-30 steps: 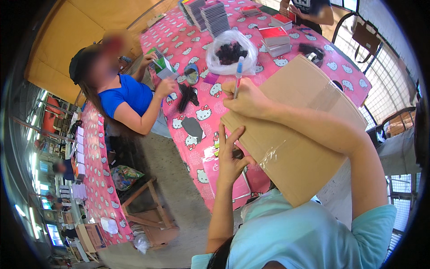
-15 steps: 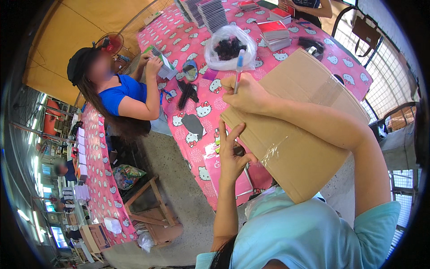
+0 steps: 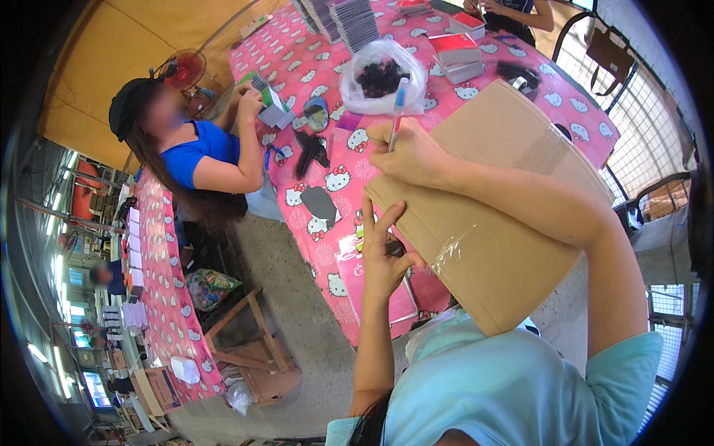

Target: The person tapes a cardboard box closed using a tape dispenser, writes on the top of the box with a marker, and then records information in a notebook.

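A large brown cardboard sheet (image 3: 506, 253), with strips of clear tape, lies slanted over the table's near edge and reaches toward my body. My right hand (image 3: 409, 152) is closed around a pen (image 3: 399, 100) with a blue end, held upright near the sheet's left corner. The pen's tip is hidden behind my fingers. My left hand (image 3: 387, 256) is at the sheet's left edge, fingers stretched apart, with fingertips and thumb touching the edge. Below that hand lies a pink flat package (image 3: 394, 305) on the table.
A pink patterned cloth covers the table (image 3: 338, 182). On it are a dark grey piece (image 3: 320, 207), black combs or brushes (image 3: 309, 152), a plastic bag with black items (image 3: 349, 82), and stacks of red-topped booklets (image 3: 455, 50). A co-worker in blue (image 3: 216, 160) handles cards at left.
The pen and my right hand have shifted very slightly; my left hand stays at the cardboard edge. The co-worker at left has moved a little.
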The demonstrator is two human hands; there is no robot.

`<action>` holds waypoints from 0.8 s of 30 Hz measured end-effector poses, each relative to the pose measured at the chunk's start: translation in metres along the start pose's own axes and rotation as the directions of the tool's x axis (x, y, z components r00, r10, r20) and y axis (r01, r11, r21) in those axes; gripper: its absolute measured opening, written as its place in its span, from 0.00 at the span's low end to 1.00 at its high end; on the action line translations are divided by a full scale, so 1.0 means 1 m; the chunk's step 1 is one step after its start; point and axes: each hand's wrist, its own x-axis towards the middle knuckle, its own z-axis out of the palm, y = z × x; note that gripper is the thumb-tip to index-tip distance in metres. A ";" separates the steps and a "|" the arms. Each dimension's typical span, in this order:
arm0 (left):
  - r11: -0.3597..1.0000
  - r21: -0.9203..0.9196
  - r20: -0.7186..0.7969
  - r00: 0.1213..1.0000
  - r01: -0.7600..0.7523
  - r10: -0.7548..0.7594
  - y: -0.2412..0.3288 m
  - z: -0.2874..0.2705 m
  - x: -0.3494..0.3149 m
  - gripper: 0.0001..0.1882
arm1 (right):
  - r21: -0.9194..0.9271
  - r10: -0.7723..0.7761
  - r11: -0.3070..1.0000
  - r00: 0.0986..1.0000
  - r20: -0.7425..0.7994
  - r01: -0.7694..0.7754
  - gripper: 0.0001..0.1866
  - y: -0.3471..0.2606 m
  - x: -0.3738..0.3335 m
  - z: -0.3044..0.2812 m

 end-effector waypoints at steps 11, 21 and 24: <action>0.998 0.064 0.006 1.000 0.003 -0.003 -0.001 -0.004 -0.001 0.53 | 0.877 0.634 0.390 0.773 -0.035 -0.280 0.20 0.020 0.039 -0.065; 0.998 0.063 -0.040 0.999 0.025 -0.022 0.003 -0.001 0.000 0.52 | 0.202 0.026 0.979 0.997 -0.074 -0.011 0.18 0.018 0.014 -0.017; 0.994 0.101 0.007 0.999 0.044 -0.045 -0.002 -0.005 -0.002 0.54 | 0.176 0.051 0.983 0.998 -0.039 -0.044 0.15 0.012 0.004 -0.001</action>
